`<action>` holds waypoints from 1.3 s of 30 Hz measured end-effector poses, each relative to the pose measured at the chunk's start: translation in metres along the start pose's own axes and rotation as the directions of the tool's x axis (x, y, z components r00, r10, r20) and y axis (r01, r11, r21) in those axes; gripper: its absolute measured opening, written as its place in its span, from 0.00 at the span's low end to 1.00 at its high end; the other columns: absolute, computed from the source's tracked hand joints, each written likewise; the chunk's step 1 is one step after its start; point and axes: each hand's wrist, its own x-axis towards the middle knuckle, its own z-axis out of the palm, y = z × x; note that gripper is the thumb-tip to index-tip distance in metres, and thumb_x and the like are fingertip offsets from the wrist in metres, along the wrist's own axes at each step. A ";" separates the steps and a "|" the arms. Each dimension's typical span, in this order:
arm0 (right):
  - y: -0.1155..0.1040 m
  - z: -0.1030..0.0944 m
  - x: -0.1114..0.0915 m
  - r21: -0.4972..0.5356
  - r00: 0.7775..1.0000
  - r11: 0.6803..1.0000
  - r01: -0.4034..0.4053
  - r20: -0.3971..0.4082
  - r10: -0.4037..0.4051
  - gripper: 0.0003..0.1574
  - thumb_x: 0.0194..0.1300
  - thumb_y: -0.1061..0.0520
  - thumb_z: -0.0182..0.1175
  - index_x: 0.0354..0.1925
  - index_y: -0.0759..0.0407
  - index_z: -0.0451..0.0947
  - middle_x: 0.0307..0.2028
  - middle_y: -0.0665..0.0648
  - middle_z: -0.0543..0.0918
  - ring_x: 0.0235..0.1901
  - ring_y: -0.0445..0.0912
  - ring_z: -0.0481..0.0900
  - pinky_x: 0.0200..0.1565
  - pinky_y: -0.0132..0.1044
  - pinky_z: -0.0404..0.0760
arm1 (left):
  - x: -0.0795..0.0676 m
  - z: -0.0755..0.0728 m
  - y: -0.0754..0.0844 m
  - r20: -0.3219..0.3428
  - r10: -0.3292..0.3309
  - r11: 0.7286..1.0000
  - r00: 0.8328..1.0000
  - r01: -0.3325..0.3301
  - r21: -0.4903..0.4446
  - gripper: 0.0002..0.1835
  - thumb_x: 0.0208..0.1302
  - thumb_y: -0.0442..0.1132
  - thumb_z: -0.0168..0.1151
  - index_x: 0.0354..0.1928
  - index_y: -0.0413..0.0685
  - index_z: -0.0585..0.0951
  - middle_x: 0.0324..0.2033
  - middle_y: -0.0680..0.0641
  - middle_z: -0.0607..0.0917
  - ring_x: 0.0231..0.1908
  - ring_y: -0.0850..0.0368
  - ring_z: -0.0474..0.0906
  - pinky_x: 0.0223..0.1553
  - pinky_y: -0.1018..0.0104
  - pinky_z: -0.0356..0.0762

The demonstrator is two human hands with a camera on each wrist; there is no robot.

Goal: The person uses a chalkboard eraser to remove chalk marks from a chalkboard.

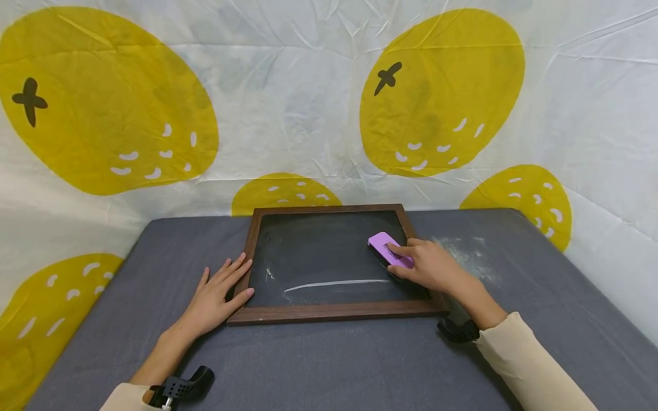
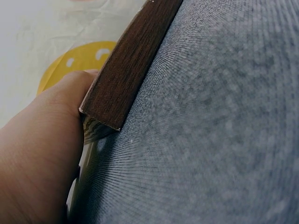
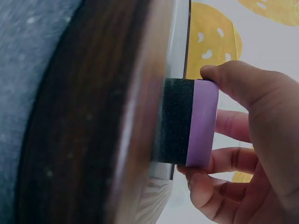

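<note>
Fingers of the right hand (image 1: 437,265), in the head view, grip a rectangular lilac-topped eraser (image 1: 381,243) with a black pad, held on a black chalkboard (image 1: 319,240) in a brown wooden frame (image 1: 336,313). Left of that hand runs a thin white chalk line (image 1: 334,283); past its wrist, pale dust (image 1: 466,258) marks the grey cloth (image 1: 329,365). The left hand (image 1: 218,297) lies spread at the frame's left side. In the left wrist view, a frame corner sits beside that hand (its fingers mostly hidden). In the right wrist view, thumb and fingers pinch the eraser's opposite edges.
</note>
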 end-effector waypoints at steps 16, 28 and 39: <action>-0.005 0.003 -0.012 0.021 0.998 0.999 0.044 -0.047 -0.043 0.34 0.58 0.43 0.67 0.58 0.58 0.78 0.21 0.47 0.66 0.18 0.41 0.59 0.22 0.33 0.60 | -0.004 0.000 0.004 -0.002 -0.009 1.000 1.000 0.009 0.006 0.36 0.67 0.56 0.56 0.73 0.52 0.61 0.72 0.46 0.57 0.70 0.39 0.50 0.64 0.32 0.34; -0.011 0.010 -0.022 -0.009 0.991 0.998 0.056 -0.122 -0.056 0.33 0.56 0.44 0.68 0.55 0.60 0.80 0.19 0.48 0.66 0.16 0.41 0.58 0.19 0.33 0.59 | -0.007 0.004 0.009 -0.003 -0.024 0.999 1.000 0.024 0.024 0.36 0.67 0.58 0.55 0.73 0.55 0.60 0.72 0.48 0.56 0.70 0.40 0.50 0.64 0.33 0.34; -0.020 0.014 -0.023 -0.009 0.984 0.998 0.059 -0.171 -0.060 0.31 0.55 0.44 0.68 0.53 0.60 0.81 0.19 0.48 0.67 0.15 0.40 0.59 0.18 0.33 0.60 | -0.009 0.005 0.009 -0.006 -0.009 1.000 1.000 0.009 0.026 0.36 0.67 0.57 0.55 0.73 0.54 0.60 0.72 0.47 0.57 0.70 0.39 0.50 0.63 0.32 0.35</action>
